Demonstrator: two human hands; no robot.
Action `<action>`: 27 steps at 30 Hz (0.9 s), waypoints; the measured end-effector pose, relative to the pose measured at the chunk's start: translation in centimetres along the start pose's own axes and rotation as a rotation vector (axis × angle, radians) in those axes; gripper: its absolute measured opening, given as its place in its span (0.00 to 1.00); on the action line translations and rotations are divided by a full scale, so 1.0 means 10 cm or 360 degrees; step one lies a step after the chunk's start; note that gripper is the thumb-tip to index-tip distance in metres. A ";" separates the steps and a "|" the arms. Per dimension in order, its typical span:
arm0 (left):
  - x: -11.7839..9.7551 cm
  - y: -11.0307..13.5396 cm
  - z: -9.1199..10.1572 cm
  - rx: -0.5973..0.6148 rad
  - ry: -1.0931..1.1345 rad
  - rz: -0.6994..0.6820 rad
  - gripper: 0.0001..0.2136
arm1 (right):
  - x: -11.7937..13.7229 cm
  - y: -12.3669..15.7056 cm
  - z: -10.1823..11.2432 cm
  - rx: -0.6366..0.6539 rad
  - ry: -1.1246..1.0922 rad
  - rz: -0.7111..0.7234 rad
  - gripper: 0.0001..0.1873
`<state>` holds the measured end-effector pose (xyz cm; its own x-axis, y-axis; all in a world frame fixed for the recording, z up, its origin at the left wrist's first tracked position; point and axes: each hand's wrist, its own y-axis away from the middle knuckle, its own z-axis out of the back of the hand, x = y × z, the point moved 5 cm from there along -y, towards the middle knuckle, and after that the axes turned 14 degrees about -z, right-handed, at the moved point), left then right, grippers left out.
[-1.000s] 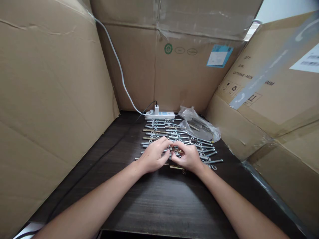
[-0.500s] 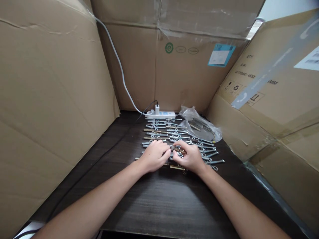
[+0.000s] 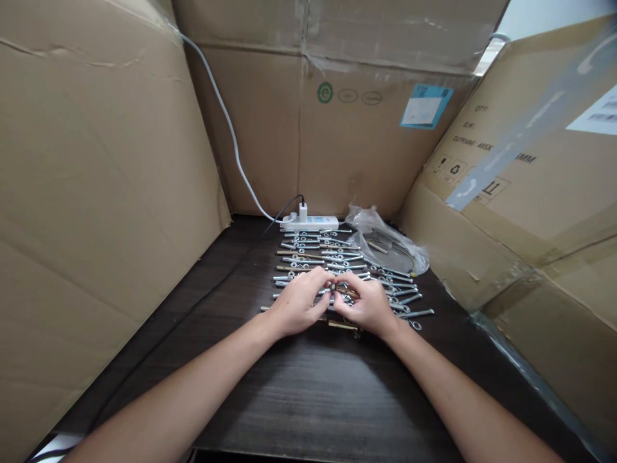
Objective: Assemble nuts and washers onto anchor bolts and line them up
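My right hand (image 3: 370, 305) is closed round a brass-coloured expansion bolt (image 3: 348, 292), whose end points left. At that end sits a small nut (image 3: 333, 288), with the thumb and fingertips of my left hand (image 3: 299, 303) curled about it. The fingertips of both hands nearly meet there and partly hide the parts. Under and beyond the hands lie rows of silver and brass-coloured bolts (image 3: 303, 260) with loose washers and nuts. A brass-coloured bolt (image 3: 342, 325) lies on the table just below my right hand.
Behind the rows is a white power strip (image 3: 311, 223) with a plug and cables. A clear plastic bag (image 3: 385, 241) lies to its right. Cardboard boxes (image 3: 250, 141) wall the dark table (image 3: 308, 399) on three sides. A black cable (image 3: 193, 299) runs along the left.
My left fingertips have shifted round the nut, with the index finger higher and the thumb lower, opening a gap between them. My right hand stays almost still with the bolt.
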<state>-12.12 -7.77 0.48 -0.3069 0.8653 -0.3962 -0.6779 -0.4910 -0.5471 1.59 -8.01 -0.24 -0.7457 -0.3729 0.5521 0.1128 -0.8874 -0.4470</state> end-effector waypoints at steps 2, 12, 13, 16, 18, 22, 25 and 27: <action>0.01 0.00 -0.01 0.0015 -0.0027 0.0018 0.06 | 0.00 0.00 0.00 -0.0010 0.0011 -0.0001 0.11; 0.07 0.03 0.03 -0.0033 -0.0262 0.0182 0.12 | 0.00 0.01 -0.04 0.0008 0.0054 0.0021 0.11; 0.05 0.03 0.05 -0.0081 -0.0218 0.0165 0.09 | 0.00 0.01 -0.04 0.0001 0.0052 0.0011 0.11; -0.03 0.02 0.05 -0.0076 -0.0100 0.0030 0.07 | 0.00 0.00 -0.01 0.0010 0.0032 0.0008 0.11; -0.06 0.01 0.04 -0.0017 -0.0087 -0.0024 0.07 | 0.00 0.00 -0.01 0.0030 0.0014 0.0014 0.11; -0.07 -0.01 0.03 0.0042 -0.0116 -0.0025 0.07 | 0.00 0.00 -0.02 0.0067 0.0001 0.0001 0.12; -0.04 -0.01 0.02 0.0055 -0.0126 -0.0006 0.07 | 0.00 0.00 -0.02 0.0064 -0.0005 -0.0007 0.12; -0.01 0.00 0.00 0.0074 -0.0134 0.0010 0.07 | 0.01 0.01 -0.02 0.0048 -0.0010 -0.0004 0.12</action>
<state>-12.08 -7.88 0.58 -0.3653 0.8686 -0.3349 -0.7056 -0.4930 -0.5090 1.41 -8.03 -0.35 -0.7420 -0.3723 0.5575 0.1307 -0.8959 -0.4245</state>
